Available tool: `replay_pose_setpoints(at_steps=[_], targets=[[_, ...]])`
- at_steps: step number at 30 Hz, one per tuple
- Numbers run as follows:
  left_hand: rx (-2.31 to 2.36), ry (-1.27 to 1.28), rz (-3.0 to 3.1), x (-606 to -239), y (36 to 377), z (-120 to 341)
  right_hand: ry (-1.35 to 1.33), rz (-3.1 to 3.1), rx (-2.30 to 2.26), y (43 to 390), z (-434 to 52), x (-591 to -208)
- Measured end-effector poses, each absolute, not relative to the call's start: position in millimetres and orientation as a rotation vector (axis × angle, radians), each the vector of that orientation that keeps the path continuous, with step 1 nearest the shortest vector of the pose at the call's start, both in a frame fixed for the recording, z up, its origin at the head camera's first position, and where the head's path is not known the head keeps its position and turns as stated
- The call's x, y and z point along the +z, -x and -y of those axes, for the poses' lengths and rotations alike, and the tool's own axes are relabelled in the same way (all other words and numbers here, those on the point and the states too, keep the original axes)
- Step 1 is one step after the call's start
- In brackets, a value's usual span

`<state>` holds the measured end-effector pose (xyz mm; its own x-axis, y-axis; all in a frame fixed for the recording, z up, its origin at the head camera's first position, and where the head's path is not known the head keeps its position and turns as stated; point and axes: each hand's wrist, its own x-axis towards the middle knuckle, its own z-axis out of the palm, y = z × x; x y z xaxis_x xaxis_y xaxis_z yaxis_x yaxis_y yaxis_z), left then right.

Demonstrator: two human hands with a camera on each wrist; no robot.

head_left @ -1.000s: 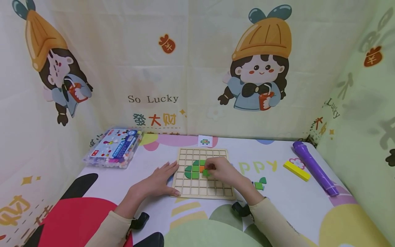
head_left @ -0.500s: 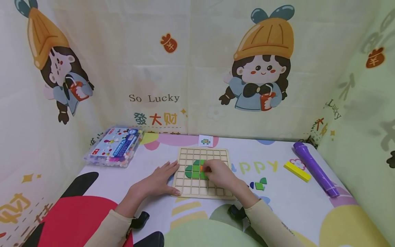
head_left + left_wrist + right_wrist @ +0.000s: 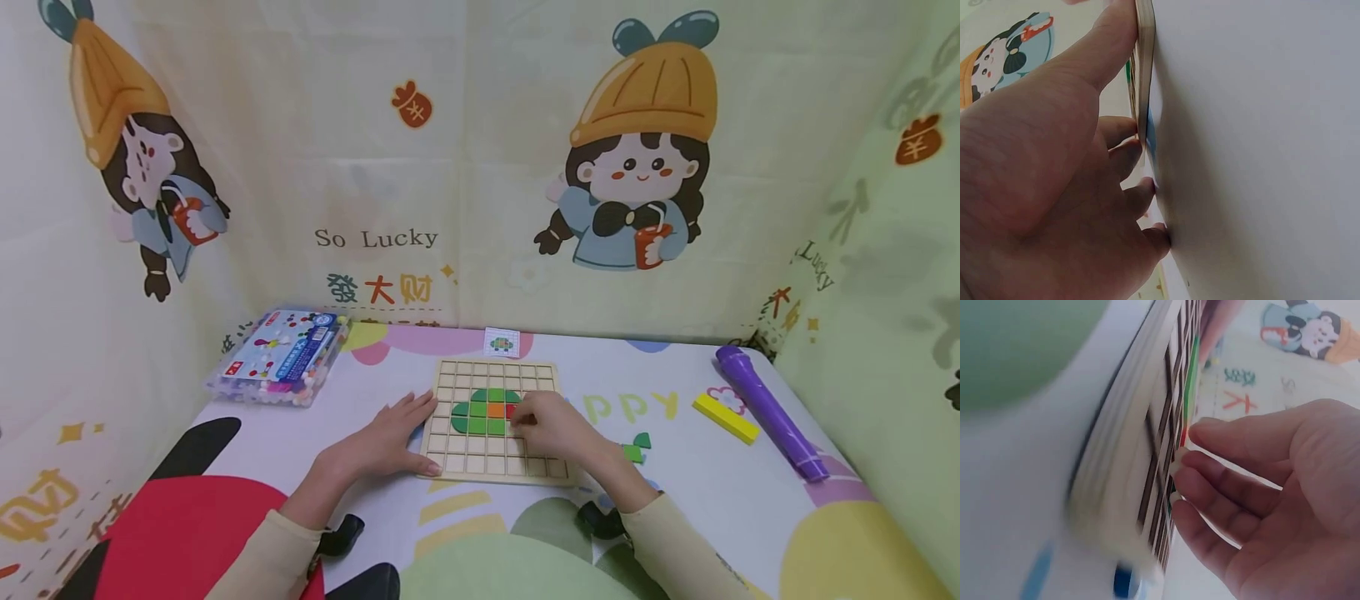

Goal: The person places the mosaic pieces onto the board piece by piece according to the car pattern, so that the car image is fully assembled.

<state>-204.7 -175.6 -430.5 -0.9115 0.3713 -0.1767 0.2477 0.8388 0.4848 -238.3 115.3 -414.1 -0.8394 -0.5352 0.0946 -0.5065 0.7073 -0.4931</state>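
Note:
A wooden grid board (image 3: 456, 463) lies on the table, with green tiles (image 3: 476, 426), orange (image 3: 496, 410) and a red tile (image 3: 511, 411) set in its middle cells. My left hand (image 3: 375, 439) rests along the board's left edge, thumb at the near corner, fingers spread. Over the board's right half is my right hand (image 3: 553, 425), fingers bent down beside the red tile. In the right wrist view its thumb (image 3: 1210, 432) and fingertips stand slightly apart, right at the board's surface by the red tile (image 3: 1184, 436). The cells beneath this hand are hidden.
Loose green pieces (image 3: 633, 452) lie right of the board, partly behind my right wrist. A small picture card (image 3: 502, 342) sits beyond the board. A clear plastic box (image 3: 277, 358) stands at the back left; a yellow block (image 3: 725, 418) and purple tube (image 3: 768, 412) lie right.
My right hand dipped over the orange cells, then shifted slightly right. Orange now fills a wider stretch, and a red tile and a dark green corner piece show beside it. My left hand stays put.

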Motion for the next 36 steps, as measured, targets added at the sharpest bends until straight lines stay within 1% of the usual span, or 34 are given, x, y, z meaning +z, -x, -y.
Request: replay_pose_setpoints(at_steps=[9,23,28,31,36], targets=[[0.672,-0.458,-2.756,-430,203,176,0.881,-2.856,-0.837,238,-168,-409],[0.674,-0.463,-2.748,-432,204,177,0.671,-2.884,-0.775,224,-243,-405],[0.666,-0.467,-2.747,-430,205,177,0.550,-2.823,-0.713,219,-262,-406],[0.670,-0.466,-2.748,-430,204,177,0.539,-2.805,-0.696,219,-268,-406],[0.681,-0.467,-2.752,-430,203,176,0.596,-2.773,-0.694,219,-270,-408]])
